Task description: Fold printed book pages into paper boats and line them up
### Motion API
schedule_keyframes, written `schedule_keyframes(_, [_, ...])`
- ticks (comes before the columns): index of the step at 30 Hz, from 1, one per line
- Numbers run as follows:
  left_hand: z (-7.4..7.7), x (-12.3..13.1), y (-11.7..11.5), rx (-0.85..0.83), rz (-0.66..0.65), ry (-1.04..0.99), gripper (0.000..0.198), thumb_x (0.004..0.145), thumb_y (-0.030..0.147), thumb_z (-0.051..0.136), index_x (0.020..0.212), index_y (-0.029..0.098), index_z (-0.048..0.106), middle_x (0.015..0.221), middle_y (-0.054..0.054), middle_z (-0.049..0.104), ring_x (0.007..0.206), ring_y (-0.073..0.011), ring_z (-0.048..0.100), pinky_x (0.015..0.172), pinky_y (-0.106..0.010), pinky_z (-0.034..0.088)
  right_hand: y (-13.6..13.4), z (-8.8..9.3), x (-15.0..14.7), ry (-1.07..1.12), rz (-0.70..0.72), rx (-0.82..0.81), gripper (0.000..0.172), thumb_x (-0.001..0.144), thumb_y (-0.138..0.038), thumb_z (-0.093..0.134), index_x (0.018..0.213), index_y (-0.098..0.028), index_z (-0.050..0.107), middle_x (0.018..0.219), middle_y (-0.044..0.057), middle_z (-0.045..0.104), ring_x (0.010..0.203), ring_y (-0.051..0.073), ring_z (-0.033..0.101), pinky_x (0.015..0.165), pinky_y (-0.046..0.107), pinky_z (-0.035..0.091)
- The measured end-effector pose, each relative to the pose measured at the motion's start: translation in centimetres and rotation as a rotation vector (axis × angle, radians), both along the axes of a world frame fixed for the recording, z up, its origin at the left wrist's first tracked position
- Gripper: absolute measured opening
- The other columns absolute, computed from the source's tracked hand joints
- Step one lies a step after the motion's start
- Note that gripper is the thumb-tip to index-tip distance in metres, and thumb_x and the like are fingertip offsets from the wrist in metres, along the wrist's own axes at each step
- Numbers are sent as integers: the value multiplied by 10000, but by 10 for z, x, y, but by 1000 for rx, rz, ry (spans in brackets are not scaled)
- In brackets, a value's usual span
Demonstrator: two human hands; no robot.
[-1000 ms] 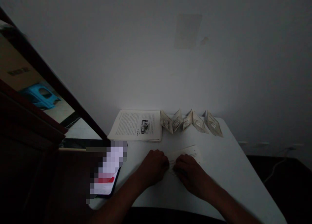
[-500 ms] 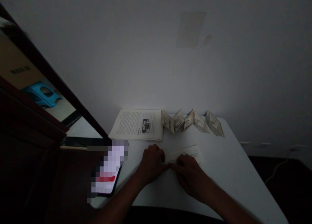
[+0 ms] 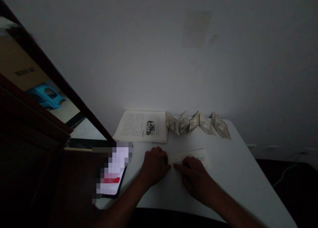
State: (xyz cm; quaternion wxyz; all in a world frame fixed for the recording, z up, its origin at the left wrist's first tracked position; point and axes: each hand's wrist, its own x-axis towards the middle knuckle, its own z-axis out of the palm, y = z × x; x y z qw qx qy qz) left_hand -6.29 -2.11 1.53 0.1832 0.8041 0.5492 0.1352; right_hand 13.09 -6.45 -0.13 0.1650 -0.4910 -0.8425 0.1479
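Observation:
A folded strip of printed paper [image 3: 204,155] lies on the white table in front of me, its left part covered by my hands. My left hand [image 3: 155,166] is closed at the strip's left end, fingers curled down and thumb pointing right. My right hand [image 3: 196,180] rests on the strip's near side, its other fingers bent and its index finger reaching left along the edge. A small gap separates that fingertip from my left thumb. Beyond the hands stand several folded paper pieces [image 3: 184,122], printed with text, in a row.
An open book [image 3: 139,125] lies at the back left against the wall. A phone [image 3: 113,185] with a lit, blurred screen is at the table's left edge. A dark-framed mirror or opening [image 3: 59,79] leans in at left, showing a blue stool [image 3: 47,95]. A cable [image 3: 283,175] hangs at right.
The view has shifted slightly, moving the scene a little to the right. My thumb and right fingertip, touching before, are now slightly apart. The paper strip stays flat under my hands.

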Motion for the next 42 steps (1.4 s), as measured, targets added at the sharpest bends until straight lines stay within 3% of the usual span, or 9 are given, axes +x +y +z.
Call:
schedule_keyframes(11, [0, 23, -8, -27, -53, 9, 113, 696, 312, 627, 731, 205, 631, 872, -37, 556, 908, -232, 506, 765, -366, 358, 1, 2, -1, -18, 17, 10, 519, 730, -56, 494, 1196, -277, 549, 851, 53, 491, 809, 208, 441, 723, 353, 364])
schedule_keyframes(22, [7, 2, 11, -79, 8, 38, 120, 610, 246, 688, 698, 196, 624, 821, -21, 559, 863, -213, 539, 777, -338, 389, -1, 3, 1, -5, -7, -22, 462, 735, -82, 518, 1150, -276, 580, 915, 58, 505, 864, 218, 457, 798, 390, 360])
schedule_keyframes(28, [5, 8, 3, -11, -15, 38, 250, 616, 391, 695, 753, 197, 619, 863, -35, 556, 901, -230, 523, 770, -342, 380, 0, 3, 1, -7, 9, -7, 501, 731, -75, 508, 1191, -267, 557, 908, 63, 506, 854, 217, 456, 764, 376, 366])
schedule_keyframes(35, [8, 13, 1, -16, -30, 73, 310, 579, 438, 710, 751, 198, 617, 865, -40, 560, 900, -247, 523, 771, -356, 377, 1, 2, 0, 13, 11, 17, 505, 737, -63, 492, 1194, -266, 558, 886, 67, 506, 836, 220, 450, 745, 379, 372])
schedule_keyframes(42, [9, 2, 14, -90, -18, 82, 219, 597, 326, 695, 752, 197, 610, 843, -25, 572, 837, -211, 552, 740, -319, 401, 0, 3, 1, 18, 13, -7, 483, 741, -69, 503, 1179, -263, 566, 902, 65, 508, 847, 218, 451, 760, 379, 375])
